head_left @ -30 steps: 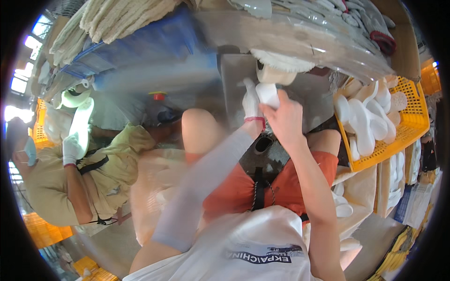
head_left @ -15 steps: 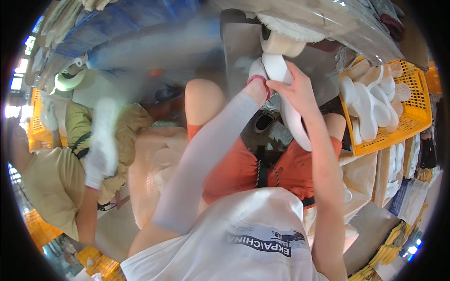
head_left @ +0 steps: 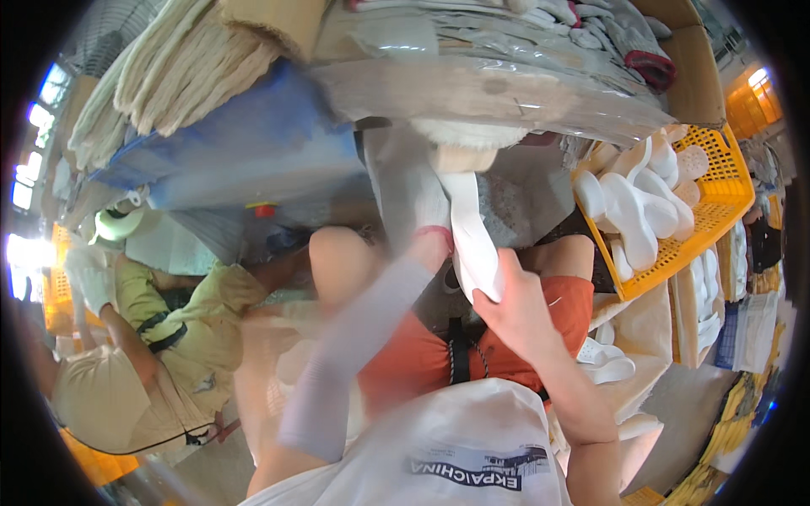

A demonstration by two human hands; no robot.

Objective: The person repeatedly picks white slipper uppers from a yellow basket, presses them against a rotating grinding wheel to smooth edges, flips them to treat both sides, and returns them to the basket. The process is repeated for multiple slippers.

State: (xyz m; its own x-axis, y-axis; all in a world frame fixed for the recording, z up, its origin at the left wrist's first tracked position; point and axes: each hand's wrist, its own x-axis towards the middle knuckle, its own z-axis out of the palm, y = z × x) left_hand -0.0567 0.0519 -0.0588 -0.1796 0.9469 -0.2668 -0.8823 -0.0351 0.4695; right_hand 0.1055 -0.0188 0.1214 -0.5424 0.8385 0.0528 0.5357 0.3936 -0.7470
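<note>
A long white foot-shaped insole lies between my two hands, its far end up against a pale roller below a fluffy white wheel. My left hand, in a pale glove with a red cuff, grips the insole along its left edge; its fingertips are blurred. My bare right hand is closed on the insole's near end, the thumb on its upper face. A grey sleeve covers my left forearm.
On the right, a yellow basket holds several white insoles. Plastic-covered gloves lie above the machine. A blue sheet or bin stands at far left. A co-worker's gloved hand is on the left.
The view has shifted, showing more of the far side. My right hand has moved from the insole's middle to its near end, and the insole is turned. The co-worker's gloved hand has moved away.
</note>
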